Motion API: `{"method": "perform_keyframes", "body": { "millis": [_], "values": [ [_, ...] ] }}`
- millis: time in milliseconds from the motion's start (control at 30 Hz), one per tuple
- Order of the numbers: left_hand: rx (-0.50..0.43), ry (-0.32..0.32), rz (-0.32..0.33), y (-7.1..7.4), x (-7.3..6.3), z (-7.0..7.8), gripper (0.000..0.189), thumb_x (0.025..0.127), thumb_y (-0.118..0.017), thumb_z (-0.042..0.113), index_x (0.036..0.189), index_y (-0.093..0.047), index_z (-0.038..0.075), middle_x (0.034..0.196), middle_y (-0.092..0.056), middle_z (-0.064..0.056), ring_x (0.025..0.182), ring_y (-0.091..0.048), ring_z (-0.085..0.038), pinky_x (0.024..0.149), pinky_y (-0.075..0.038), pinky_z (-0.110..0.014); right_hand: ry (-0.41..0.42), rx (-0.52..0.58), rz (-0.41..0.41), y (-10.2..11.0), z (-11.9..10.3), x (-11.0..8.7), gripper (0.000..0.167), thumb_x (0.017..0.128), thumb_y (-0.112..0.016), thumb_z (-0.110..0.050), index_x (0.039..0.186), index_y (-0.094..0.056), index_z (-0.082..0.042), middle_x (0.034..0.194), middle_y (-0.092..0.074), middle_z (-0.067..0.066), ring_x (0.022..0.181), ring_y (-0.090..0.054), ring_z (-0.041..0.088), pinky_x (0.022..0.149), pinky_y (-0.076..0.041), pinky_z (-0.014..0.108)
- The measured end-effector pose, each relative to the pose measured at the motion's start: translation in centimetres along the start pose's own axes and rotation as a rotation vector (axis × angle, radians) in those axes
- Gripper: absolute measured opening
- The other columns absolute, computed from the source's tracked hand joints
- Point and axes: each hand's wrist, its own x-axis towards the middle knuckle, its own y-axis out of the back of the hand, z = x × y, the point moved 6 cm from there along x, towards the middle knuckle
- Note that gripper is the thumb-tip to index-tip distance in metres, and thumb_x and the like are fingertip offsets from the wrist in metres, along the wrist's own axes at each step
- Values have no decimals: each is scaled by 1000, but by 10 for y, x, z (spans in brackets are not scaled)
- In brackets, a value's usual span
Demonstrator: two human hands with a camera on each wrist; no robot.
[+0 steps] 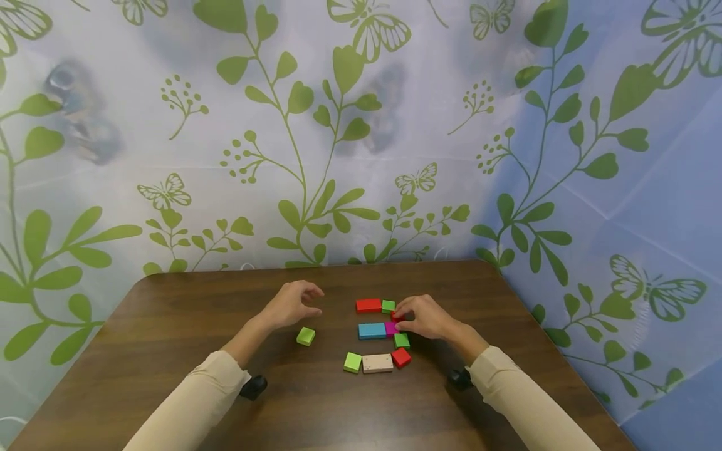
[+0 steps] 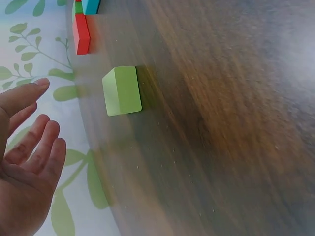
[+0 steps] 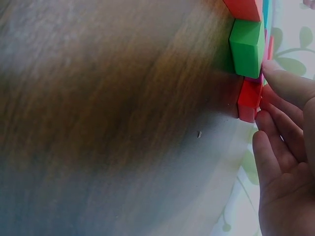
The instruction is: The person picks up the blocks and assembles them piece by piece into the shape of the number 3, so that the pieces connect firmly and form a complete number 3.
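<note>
My left hand (image 1: 290, 305) hovers at the left with its fingers loosely bent and nothing in them. On the table just in front of its wrist lies a lime green block (image 1: 306, 336), apart from the others; the left wrist view shows this block (image 2: 123, 91) away from the fingers. My right hand (image 1: 425, 316) pinches a small red block (image 1: 395, 317) between thumb and fingers, beside a magenta block (image 1: 391, 329). In the right wrist view the fingertips meet the red block (image 3: 250, 100), near a green block (image 3: 248, 49). A blue block (image 1: 371, 331) adjoins the magenta one.
Behind lie a long red block (image 1: 368, 305) and a green block (image 1: 388, 305). A nearer row has a lime block (image 1: 352, 362), a plain wooden block (image 1: 377, 363) and a red block (image 1: 401, 357). A leaf-patterned curtain (image 1: 417, 219) hangs behind the brown table (image 1: 186, 313).
</note>
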Motion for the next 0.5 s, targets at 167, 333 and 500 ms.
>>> {"method": "perform_keyframes", "body": {
  "millis": [167,333,500],
  "values": [
    [0,-11,11,7,-11,3,29,85,-85,6,111,-73,0,114,-70,-16,106,-67,-40,91,-53,-54,1,4,3,-1,2,-1,23,92,-81,-18,112,-81,-7,118,-73,9,114,-66,30,100,-50,53],
    [22,6,20,13,-26,-3,30,85,-86,9,111,-73,1,115,-70,-16,106,-67,-39,91,-53,-54,-6,5,0,-1,4,-2,23,92,-81,-17,112,-81,-6,118,-73,9,114,-66,31,100,-50,53],
    [21,30,15,10,-42,-13,33,86,-85,9,114,-72,-2,115,-70,-18,104,-68,-37,90,-54,-53,-15,15,-5,-2,4,-1,24,92,-81,-18,113,-81,-7,119,-73,9,114,-66,31,100,-50,53]
  ]
}}
